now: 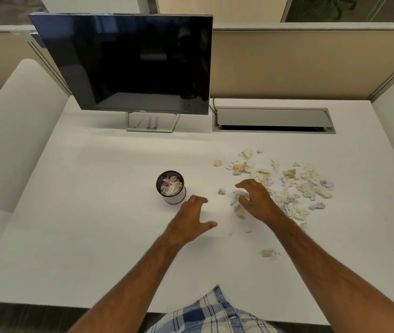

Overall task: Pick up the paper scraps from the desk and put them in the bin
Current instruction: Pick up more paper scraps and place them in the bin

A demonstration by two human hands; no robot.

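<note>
Head view first, reading from the left: we see the small mesh bin (171,187) standing upright on the white desk (83,212), in front of the dark monitor (128,63), with crumpled paper already inside it. Just to its right our left hand (191,221) hovers palm down, fingers spread and loosely curled, holding nothing, with its fingertips close to the bin's base.

Further right a tiny lone scrap (221,191) lies between the hands. Our right hand (257,200) arches over a small clump of scraps (238,200), thumb and fingers apart and curved like a claw around it; whether they already touch the paper we cannot tell. Beyond it the main pile of scraps (296,186) spreads over the right part of the desk, and one stray piece (269,253) sits nearer to us.

The risks, as we judge them: the paper is light and springy, so a loose grasp could shed bits on the way to the bin. The bin looks narrow and nearly full, so a big handful may spill over its rim, and the left hand so near could knock it over.

Both forearms reach forward from the near edge, bare, converging slightly.
</note>
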